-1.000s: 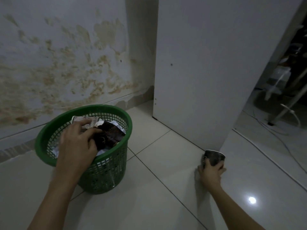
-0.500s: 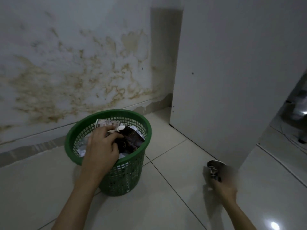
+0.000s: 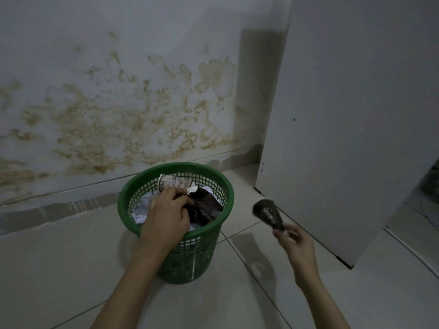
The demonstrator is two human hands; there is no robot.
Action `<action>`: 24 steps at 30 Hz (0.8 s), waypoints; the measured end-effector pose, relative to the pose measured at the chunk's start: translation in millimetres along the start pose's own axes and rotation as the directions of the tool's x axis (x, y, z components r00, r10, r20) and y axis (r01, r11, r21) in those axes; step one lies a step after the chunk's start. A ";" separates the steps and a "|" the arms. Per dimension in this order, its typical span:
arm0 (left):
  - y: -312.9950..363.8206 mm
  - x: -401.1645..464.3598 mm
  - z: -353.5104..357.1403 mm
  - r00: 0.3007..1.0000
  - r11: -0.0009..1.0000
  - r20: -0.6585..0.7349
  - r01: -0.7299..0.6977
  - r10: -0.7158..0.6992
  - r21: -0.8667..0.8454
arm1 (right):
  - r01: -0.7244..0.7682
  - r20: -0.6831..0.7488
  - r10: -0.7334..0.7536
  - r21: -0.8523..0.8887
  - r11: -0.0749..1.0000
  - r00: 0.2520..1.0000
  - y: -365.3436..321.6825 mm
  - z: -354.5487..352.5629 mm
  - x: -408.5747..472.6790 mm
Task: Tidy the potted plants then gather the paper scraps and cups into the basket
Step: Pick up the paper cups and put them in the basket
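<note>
Cup (image 3: 268,213) in my right hand (image 3: 295,243) is dark with a pale print on its side, and it looks blurry. I pinch it by its bottom end with my fingertips (image 3: 281,232), and its open mouth points up and to the left. It is up in the air, off the floor (image 3: 59,269), just to the right of the basket (image 3: 190,252). My left hand (image 3: 166,219) reaches into the top of the green basket. Its fingers are curled over a dark paper scrap (image 3: 206,207) that lies on the pile inside, and I cannot tell if they really grip it. Behind my left hand, a white cup (image 3: 174,181) with dark writing lies on its side, near the far rim. Bits of white paper (image 3: 140,210) show under the dark scrap. The basket stands upright on the pale floor tiles, near the wall (image 3: 118,67). That wall is white with many brown stains spread over it. To the right stands a big white panel (image 3: 356,103), near the basket but not touching it. Its bottom edge meets the floor beside my right hand.
</note>
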State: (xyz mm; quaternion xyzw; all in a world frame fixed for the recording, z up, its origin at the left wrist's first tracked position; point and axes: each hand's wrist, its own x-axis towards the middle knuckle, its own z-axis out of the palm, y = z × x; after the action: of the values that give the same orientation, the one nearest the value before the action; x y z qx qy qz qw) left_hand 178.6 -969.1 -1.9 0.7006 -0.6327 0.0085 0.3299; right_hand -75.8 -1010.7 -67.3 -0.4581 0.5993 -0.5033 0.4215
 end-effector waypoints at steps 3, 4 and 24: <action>-0.2 1.3 1.2 1.000 1.000 0.012 0.003 -0.003 0.019 | 0.251 0.009 -0.259 0.211 0.945 0.966 -65.8 23.4 -9.6; -0.5 1.3 1.6 1.000 1.000 0.014 0.006 -0.006 0.029 | 0.332 0.035 -0.347 0.224 0.916 0.937 -84.1 35.4 -11.8; -27.7 67.4 7.3 0.902 0.952 0.429 -0.088 -0.048 0.293 | 0.679 0.487 -0.475 -0.575 0.457 0.733 -104.4 146.7 15.4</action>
State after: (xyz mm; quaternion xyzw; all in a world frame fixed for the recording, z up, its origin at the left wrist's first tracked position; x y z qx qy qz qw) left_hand 213.8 -1032.4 8.8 0.7209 -0.6881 -0.0454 0.0697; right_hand 75.5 -1065.2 15.1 -0.8223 0.4922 -0.2740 0.0810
